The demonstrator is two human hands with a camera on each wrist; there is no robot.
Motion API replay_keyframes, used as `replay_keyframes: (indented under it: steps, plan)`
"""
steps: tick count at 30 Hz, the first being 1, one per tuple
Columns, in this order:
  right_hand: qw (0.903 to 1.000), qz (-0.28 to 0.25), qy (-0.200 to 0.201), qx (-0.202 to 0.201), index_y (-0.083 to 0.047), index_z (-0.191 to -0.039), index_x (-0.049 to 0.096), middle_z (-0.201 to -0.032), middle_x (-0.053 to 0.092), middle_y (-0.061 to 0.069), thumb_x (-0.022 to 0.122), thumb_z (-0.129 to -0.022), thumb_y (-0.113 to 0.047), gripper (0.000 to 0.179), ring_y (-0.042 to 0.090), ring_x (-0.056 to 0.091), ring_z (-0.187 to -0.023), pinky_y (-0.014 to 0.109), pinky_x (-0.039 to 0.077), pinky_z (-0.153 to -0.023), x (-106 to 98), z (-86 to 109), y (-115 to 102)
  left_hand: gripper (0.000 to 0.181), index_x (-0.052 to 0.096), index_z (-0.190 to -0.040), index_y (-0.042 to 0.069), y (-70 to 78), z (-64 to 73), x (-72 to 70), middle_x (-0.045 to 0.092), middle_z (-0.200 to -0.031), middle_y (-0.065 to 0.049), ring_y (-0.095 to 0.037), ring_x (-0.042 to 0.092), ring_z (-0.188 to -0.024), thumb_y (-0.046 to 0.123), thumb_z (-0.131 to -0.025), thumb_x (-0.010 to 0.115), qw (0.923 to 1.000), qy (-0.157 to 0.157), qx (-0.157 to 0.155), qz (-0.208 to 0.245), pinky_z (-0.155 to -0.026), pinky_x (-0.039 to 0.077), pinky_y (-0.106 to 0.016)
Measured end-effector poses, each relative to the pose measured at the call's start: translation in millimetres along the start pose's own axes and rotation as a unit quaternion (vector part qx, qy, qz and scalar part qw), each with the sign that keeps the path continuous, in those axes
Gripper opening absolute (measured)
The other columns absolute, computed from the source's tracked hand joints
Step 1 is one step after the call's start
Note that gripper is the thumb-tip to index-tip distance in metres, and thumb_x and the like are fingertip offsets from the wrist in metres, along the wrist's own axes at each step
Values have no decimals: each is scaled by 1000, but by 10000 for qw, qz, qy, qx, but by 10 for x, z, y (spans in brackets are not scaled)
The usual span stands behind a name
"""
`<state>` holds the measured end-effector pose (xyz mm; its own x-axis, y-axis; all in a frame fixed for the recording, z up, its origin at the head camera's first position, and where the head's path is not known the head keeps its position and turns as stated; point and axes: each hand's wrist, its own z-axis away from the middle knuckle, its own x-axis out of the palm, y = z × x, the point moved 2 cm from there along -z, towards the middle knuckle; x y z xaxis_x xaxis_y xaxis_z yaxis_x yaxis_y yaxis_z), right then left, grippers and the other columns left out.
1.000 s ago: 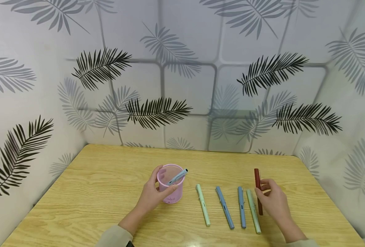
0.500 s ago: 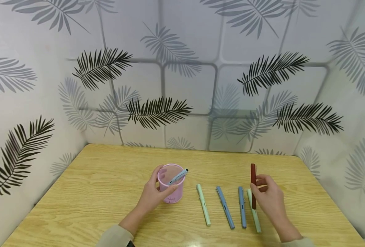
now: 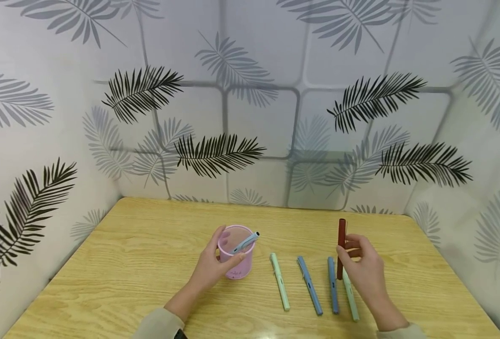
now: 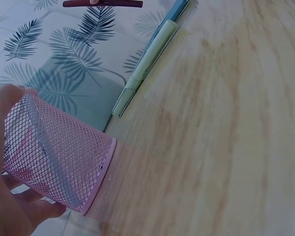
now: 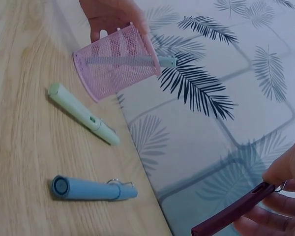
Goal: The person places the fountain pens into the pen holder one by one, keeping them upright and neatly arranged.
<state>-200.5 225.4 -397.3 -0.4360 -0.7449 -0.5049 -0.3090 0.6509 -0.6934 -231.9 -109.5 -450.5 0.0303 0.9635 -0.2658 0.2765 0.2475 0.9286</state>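
My left hand [image 3: 211, 266] grips a pink mesh pen holder [image 3: 240, 266] standing on the table, fingers round its far side and thumb at the near rim. A light blue pen [image 3: 246, 241] leans inside, its end sticking out over the rim. My right hand [image 3: 363, 268] pinches a dark red pen [image 3: 341, 235] between thumb and fingers, holding it upright above the table. In the right wrist view the dark red pen [image 5: 231, 211] shows its clip side near the fingers. Under the right hand lie a blue pen [image 3: 333, 287] and a green pen [image 3: 351, 299].
Between the holder and the right hand lie another light green pen [image 3: 280, 282] and another blue pen [image 3: 310, 287], roughly side by side. The wooden table [image 3: 118, 254] ends at a back wall [image 3: 258, 183] with a leaf pattern.
My right hand has lifted the dark red pen from beside the right green pen and moved left, turning it more upright. The left hand and the holder stay in place.
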Motion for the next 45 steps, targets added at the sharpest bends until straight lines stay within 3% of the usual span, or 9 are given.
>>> replay_keyframes:
  steps: [7,14,21,29,36,45]
  plan:
    - [9992,-372,57,-100,-1,-110,57,-93,63,11,67,-85,-6,27,15,60,-73,20,51,-58,58,-8,-120,87,24,-148,22,-30,-6,-6,35,-143,-11,-33,42,-124,33,-79,75,9998,29,6,-195,-90,46,-46]
    - [9972,-708,115,-210,-2,-109,58,-93,63,9,68,-84,-6,27,9,59,-73,17,49,-58,124,-27,-224,83,24,-147,9,265,76,-30,33,-143,-22,-44,41,-122,19,-81,74,9999,-80,-88,34,-90,43,-53]
    - [9938,-1093,45,-182,-3,-108,59,-94,64,8,68,-85,-6,25,11,60,-74,18,50,-58,176,-47,-377,85,26,-146,22,-19,2,-3,38,-141,-12,-37,47,-118,34,-78,76,10000,27,51,-51,-86,47,-46]
    - [9913,-1262,-30,-368,-4,-108,59,-93,64,7,68,-84,-5,25,12,60,-74,23,51,-58,268,-76,-492,85,25,-147,19,-15,-3,1,38,-142,-11,-37,49,-116,32,-78,75,10000,15,44,-75,-85,49,-44]
    - [9869,-1508,-68,-565,-5,-107,59,-93,64,5,70,-82,-2,27,13,61,-73,25,51,-56,367,-98,-587,83,24,-146,9,11,-15,2,38,-140,-21,-43,48,-114,20,-80,74,10000,-36,39,4,-84,47,-52]
    - [9805,-1798,-158,-780,-6,-107,60,-93,64,5,69,-83,-4,25,14,61,-74,24,51,-57,544,-103,-661,86,25,-147,18,-8,6,-5,38,-141,-14,-38,48,-117,32,-79,75,10000,-28,30,-28,-85,49,-44]
